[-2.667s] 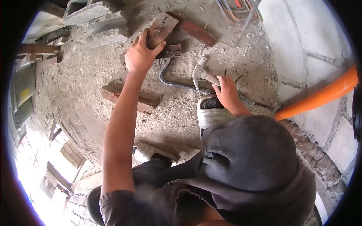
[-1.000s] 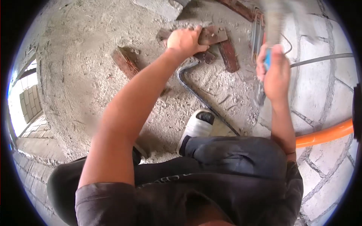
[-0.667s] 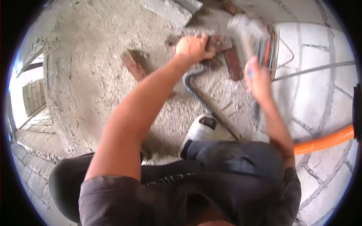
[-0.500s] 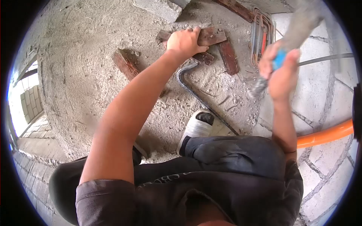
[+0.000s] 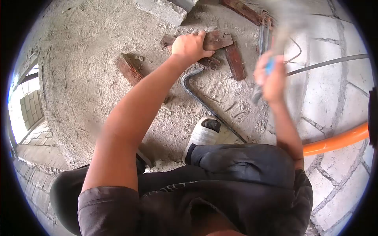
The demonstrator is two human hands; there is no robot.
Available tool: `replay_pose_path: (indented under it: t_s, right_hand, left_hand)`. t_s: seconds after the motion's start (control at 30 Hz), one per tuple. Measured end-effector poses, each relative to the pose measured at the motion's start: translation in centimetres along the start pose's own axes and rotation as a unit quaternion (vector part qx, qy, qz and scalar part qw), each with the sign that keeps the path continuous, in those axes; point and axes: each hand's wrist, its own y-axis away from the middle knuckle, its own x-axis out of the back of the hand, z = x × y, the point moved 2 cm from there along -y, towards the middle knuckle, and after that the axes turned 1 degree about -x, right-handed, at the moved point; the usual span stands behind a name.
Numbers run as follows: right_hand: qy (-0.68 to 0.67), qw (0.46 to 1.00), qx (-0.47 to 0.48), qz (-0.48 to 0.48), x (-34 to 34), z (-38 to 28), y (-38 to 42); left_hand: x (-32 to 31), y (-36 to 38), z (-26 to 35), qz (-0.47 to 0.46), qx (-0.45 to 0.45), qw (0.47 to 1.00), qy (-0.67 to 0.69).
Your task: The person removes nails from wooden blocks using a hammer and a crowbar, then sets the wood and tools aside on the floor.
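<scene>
My left hand [image 5: 188,48] grips a short reddish-brown wood block [image 5: 219,41] from above, pressing it toward the ground. Beneath and beside that block lie another wood piece [image 5: 235,63] and a smaller scrap [image 5: 211,63]. My right hand [image 5: 271,80] is closed around the handle of what looks like a hammer [image 5: 281,39], smeared by motion; some blue shows between the fingers. The hammer's head is raised at the upper right, too blurred to make out. A dark pry bar [image 5: 193,93] with a hooked end lies just below the wood, apart from both hands.
Another wood block [image 5: 129,70] lies at left on the rough concrete. A concrete block [image 5: 163,11] and a wood length [image 5: 242,11] are at the top. Bent steel rods [image 5: 264,35] stand right of the wood. An orange pipe [image 5: 336,139] crosses pale paving at right.
My right hand has swung to the left with the hammer, whose head is now more blurred. My left hand stays on the wood block; the view has shifted slightly.
</scene>
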Motion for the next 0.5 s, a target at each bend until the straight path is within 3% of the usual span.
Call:
replay_pose_path:
  t_s: [0.03, 0.07, 0.13, 0.2, 0.33, 0.4, 0.47, 0.5]
  right_hand:
    - [0.132, 0.980, -0.145, -0.045, -0.9, 3.0, 0.2]
    - [0.260, 0.920, -0.283, -0.085, -1.5, 5.8, 0.7]
    - [0.201, 0.969, -0.139, -0.044, -0.4, 10.5, 1.7]
    - [0.216, 0.957, -0.192, -0.037, 0.6, 7.3, 0.6]
    - [0.084, 0.989, -0.125, 0.013, 1.2, -2.8, -1.9]
    - [-0.007, 0.998, -0.061, 0.016, 0.9, -3.8, -1.9]
    - [0.054, 0.998, -0.032, -0.023, 0.4, -1.7, -1.1]
    - [0.098, 0.992, -0.078, -0.009, -0.5, -0.4, -0.3]
  left_hand:
    - [-0.1, 0.0, 0.0, 0.000, -0.001, 1.000, 0.004]
    - [-0.1, 0.0, -0.1, 0.002, -0.002, 1.000, 0.007]
    - [0.4, 0.0, 0.0, 0.012, 0.000, 1.000, -0.008]
    - [0.7, 0.2, 0.2, -0.001, 0.011, 1.000, -0.009]
    - [-0.1, 0.3, 0.3, 0.031, -0.008, 0.999, 0.009]
    - [0.8, 0.4, 0.4, -0.013, -0.008, 1.000, 0.004]
    - [0.5, 0.2, 0.5, -0.011, -0.013, 1.000, -0.004]
    - [0.3, 0.1, 0.4, 0.004, -0.004, 1.000, -0.011]
